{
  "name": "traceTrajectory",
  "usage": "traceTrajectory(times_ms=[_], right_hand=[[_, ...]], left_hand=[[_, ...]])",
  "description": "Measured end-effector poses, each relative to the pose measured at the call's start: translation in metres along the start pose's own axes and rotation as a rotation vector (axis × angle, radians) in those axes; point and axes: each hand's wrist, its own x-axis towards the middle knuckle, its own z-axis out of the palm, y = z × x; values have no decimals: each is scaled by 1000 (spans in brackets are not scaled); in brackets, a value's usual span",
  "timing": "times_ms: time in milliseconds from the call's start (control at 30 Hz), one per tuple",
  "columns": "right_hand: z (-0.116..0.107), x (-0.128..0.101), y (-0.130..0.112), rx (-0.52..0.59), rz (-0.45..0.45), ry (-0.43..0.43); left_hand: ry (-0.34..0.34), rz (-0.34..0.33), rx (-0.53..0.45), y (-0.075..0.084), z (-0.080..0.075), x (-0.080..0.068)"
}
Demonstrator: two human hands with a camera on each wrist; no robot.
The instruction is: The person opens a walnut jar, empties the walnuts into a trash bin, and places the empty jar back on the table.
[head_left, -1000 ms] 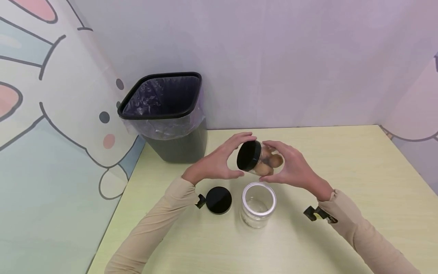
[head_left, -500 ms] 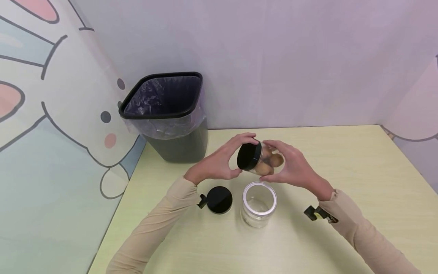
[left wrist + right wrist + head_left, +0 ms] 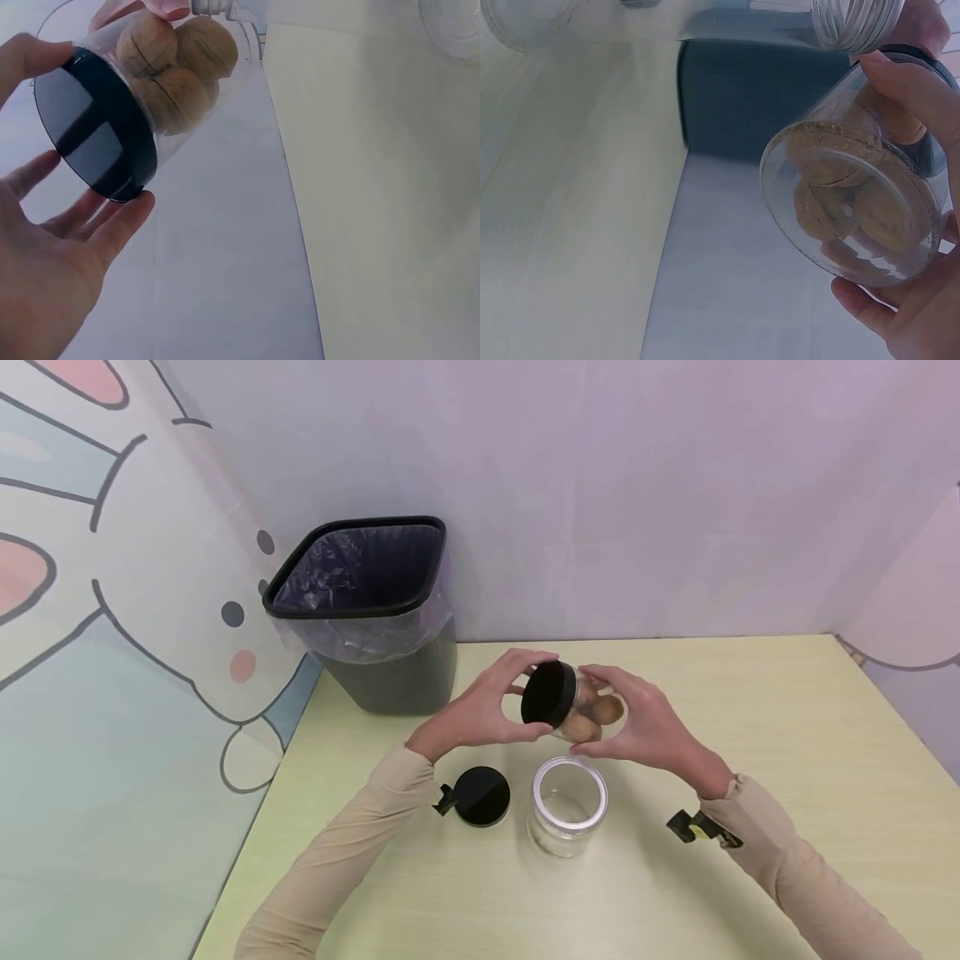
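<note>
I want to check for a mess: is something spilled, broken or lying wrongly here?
Nothing is spilled or broken. The jar of walnuts is held sideways above the table, lid on. An empty jar stands open, its black lid flat beside it.

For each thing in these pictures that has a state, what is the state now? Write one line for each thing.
Jar with walnuts: lidded, tilted on its side, held above the table.
Black lid on that jar: on, gripped by the left hand.
Right hand: holds the jar body.
Empty jar: open, upright on the table.
Loose black lid: lying flat on the table.
Trash bin: open, lined with a bag.
</note>
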Motion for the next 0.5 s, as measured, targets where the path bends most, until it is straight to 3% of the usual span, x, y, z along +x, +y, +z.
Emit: traceTrajectory(times_ms=[500], right_hand=[[-1,2,-2,-14,-9,2]], left_hand=[[74,-118,44,3,3,1]])
